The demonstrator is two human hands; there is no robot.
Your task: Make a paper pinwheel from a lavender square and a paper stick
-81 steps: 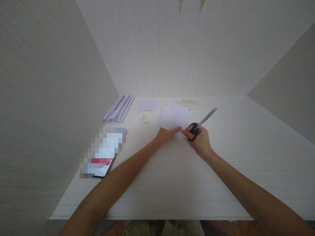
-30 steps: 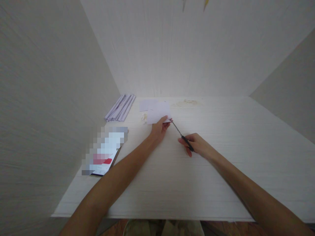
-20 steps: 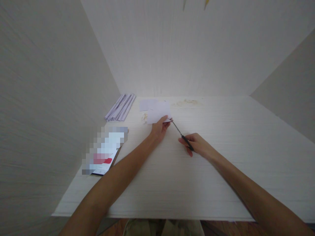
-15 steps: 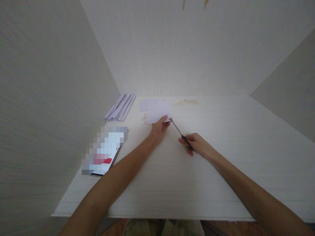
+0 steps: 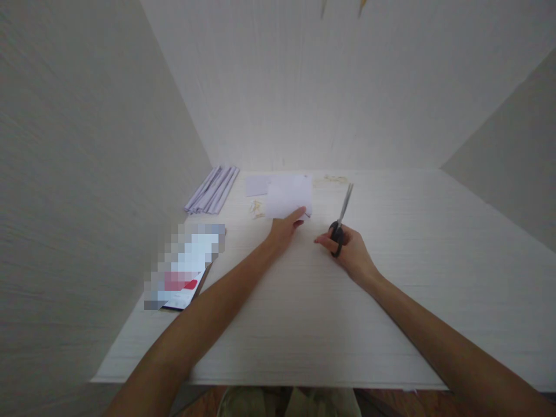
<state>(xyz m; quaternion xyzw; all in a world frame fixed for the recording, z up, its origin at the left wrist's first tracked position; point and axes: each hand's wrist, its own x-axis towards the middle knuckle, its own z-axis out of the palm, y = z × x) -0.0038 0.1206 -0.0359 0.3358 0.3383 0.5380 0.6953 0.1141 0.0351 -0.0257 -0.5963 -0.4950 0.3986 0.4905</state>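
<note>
My left hand point(image 5: 286, 227) pinches the lower right part of a white sheet of paper point(image 5: 286, 194), thumb on top and fingers underneath. To the right, my right hand point(image 5: 351, 250) holds black-handled scissors point(image 5: 346, 204) by the finger loops. Their blades look closed and point up and away, apart from the paper. Partly behind the held sheet lies another pale piece of paper point(image 5: 256, 186). Small yellowish scraps point(image 5: 257, 207) rest just left of the held sheet.
Several rolled or folded paper strips point(image 5: 212, 190) lie at the table's back left. A phone with a lit, partly blurred screen point(image 5: 191, 269) lies beside my left forearm. More thin scraps point(image 5: 336, 179) sit near the back wall. Walls enclose the white table point(image 5: 304, 324).
The scissors have come away from the paper's corner and swung from pointing left to pointing upward right. My left hand and the sheet have shifted slightly right.
</note>
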